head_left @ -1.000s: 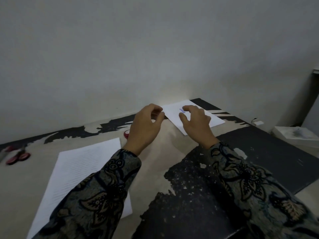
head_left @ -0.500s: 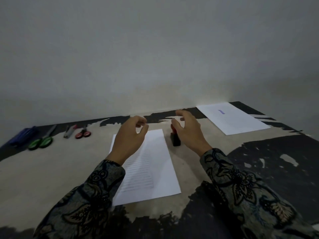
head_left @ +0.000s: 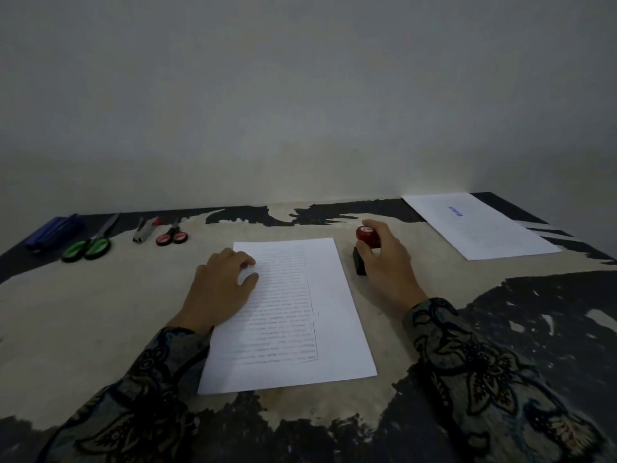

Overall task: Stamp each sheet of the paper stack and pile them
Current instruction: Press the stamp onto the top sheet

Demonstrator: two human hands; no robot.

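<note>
Gripping the red-knobbed stamp [head_left: 364, 246], the right hand [head_left: 384, 262] had its fingers curled round the knob; the stamp's dark base stood on the bench [head_left: 100, 315] just beside the right edge of the paper stack [head_left: 293, 315]. The left hand [head_left: 220, 289] rested on the stack's upper left portion, fingers loosely bent and pressing the top sheet, holding nothing. The stack lay mid-bench, near the front edge, printed lines facing up, no stamp mark visible on the top sheet. A stamped sheet [head_left: 477, 225] with a blue mark lay at the far right corner, well apart from the stack. Along the far left edge: blue object [head_left: 53, 230], green-handled scissors [head_left: 90, 247], a grey-and-red tool [head_left: 145, 227] whose type could not be told, and red-handled scissors [head_left: 172, 236]. Both forearms wore dark patterned sleeves [head_left: 467, 362]. Bench surface was worn, with dark coating peeling over a pale underlayer.
</note>
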